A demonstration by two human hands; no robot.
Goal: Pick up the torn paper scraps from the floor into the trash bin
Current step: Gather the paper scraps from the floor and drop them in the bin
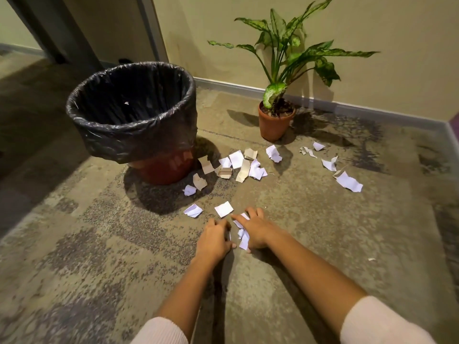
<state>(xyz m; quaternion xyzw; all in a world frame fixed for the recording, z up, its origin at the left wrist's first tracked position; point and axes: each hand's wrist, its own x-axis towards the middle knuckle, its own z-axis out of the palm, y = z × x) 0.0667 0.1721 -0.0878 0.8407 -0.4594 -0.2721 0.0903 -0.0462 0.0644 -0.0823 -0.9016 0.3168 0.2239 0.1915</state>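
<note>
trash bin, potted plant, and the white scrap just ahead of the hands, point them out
trash bin (pixel 161 167) head view, bare red wall
potted plant (pixel 274 126) head view, terracotta pot side
white scrap (pixel 224 209) head view, its middle

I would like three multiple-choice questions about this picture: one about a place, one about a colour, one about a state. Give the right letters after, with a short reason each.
1. Where does the potted plant stand?
A. beside the wall
B. inside the bin
C. between the hands

2. What colour is the liner of the trash bin?
A. white
B. black
C. green

3. What is the right hand doing?
A. resting flat and empty
B. holding the plant
C. gathering white scraps

Answers:
1 A, its pot sits near the skirting.
2 B, dark plastic folds over the rim.
3 C, paper shows under its fingers.
</note>
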